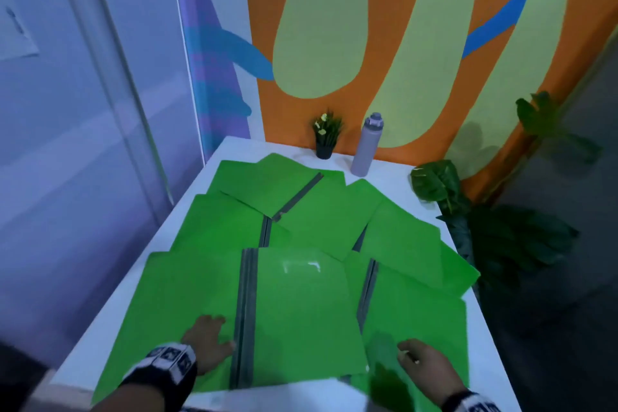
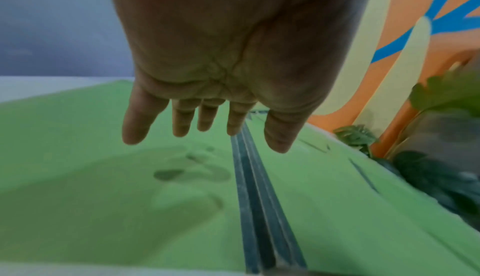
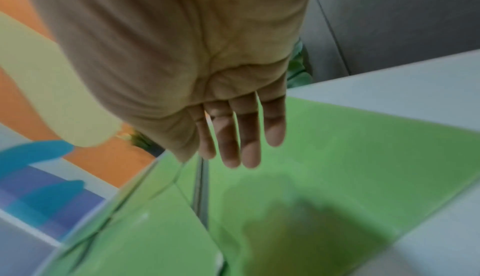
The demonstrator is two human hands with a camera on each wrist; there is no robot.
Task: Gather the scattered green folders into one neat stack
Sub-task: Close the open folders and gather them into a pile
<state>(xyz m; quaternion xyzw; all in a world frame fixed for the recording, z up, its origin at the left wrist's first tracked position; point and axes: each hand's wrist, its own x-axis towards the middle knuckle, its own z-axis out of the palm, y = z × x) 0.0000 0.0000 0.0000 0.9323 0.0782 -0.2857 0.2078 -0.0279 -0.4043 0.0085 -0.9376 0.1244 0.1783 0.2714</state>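
Note:
Several green folders with grey spines lie open and overlapping across the white table (image 1: 230, 149). The nearest folder (image 1: 294, 311) lies open with its spine (image 1: 244, 321) running toward me. My left hand (image 1: 209, 336) hovers over its left leaf, fingers straight and spread, holding nothing; the left wrist view shows the left hand (image 2: 205, 132) above the green sheet (image 2: 103, 198) beside the spine (image 2: 262, 208). My right hand (image 1: 423, 361) is above the front right folder (image 1: 434, 321), fingers extended. In the right wrist view the right hand (image 3: 241, 146) hangs above that green folder (image 3: 350, 157), apart from it.
A small potted plant (image 1: 327, 134) and a lilac water bottle (image 1: 367, 145) stand at the table's far edge against the painted wall. A large leafy plant (image 1: 438, 182) stands off the right side. A glass partition (image 1: 100, 110) runs on the left.

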